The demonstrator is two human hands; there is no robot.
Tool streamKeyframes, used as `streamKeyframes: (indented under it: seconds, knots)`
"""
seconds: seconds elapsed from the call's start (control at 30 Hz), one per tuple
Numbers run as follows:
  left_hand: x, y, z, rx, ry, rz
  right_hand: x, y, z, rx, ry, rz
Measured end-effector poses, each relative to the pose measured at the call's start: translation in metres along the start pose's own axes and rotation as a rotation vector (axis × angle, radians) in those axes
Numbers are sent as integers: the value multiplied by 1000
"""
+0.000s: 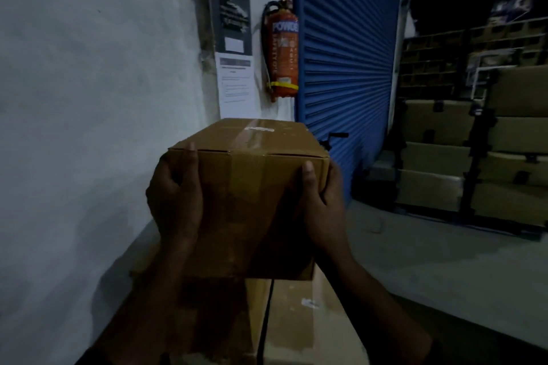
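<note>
A sealed cardboard box [252,201] sits in front of the person at chest height, held between two bare hands. The left grip [175,195] clasps the box's left side, with its thumb [191,154] lying up the near face close to the top edge. The right grip [326,195] clasps the right side the same way, thumb [308,170] on the near face. The other fingers wrap round the sides and are hidden.

The box stands upright with its taped top facing up. The tape seam [252,135] runs straight away from the person towards the wall [89,98] and continues down the near face. The near face looks about as wide as it is tall, and the top is foreshortened, so I cannot tell the long axis for sure. The far end points at the corner where the wall meets a blue roller shutter [347,53].

Directly below is a larger carton [299,323] with a black strap [267,314] across its top. The box's lower edge meets this carton, but I cannot tell whether it is resting on it or held just clear.

A red fire extinguisher [283,53] hangs on the wall beside a paper notice [237,84]. To the right, stacked cartons [439,127] stand on the floor [444,261].
</note>
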State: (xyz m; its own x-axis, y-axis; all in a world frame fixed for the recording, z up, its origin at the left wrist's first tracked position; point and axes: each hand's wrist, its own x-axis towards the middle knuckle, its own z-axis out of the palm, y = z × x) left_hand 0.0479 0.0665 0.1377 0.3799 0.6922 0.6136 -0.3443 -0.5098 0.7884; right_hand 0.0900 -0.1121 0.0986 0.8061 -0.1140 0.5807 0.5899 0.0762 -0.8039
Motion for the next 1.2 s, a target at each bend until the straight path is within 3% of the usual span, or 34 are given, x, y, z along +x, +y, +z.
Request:
streamKeyframes:
  seconds: [0.23,0.47,0.67,0.93,1.1,1.2]
  knots:
    - [-105,45,67,-147,-158,16,-20,-24,-147,-63,268,82]
    - [-256,48,121,-288,-351,-123,-87,-18,-295,-218,428,215]
    - [-386,26,123,-257,-519,-318,-172,8,-384,-317,475,346]
    - [-482,-31,76,-54,-670,-481,-259,46,-440,-381,360,630]
    - [-501,-35,47,91,-736,-398,-287,61,-468,-532,262,672]
    - [-519,-42,35,105,-869,-357,-296,71,-482,-753,99,675]
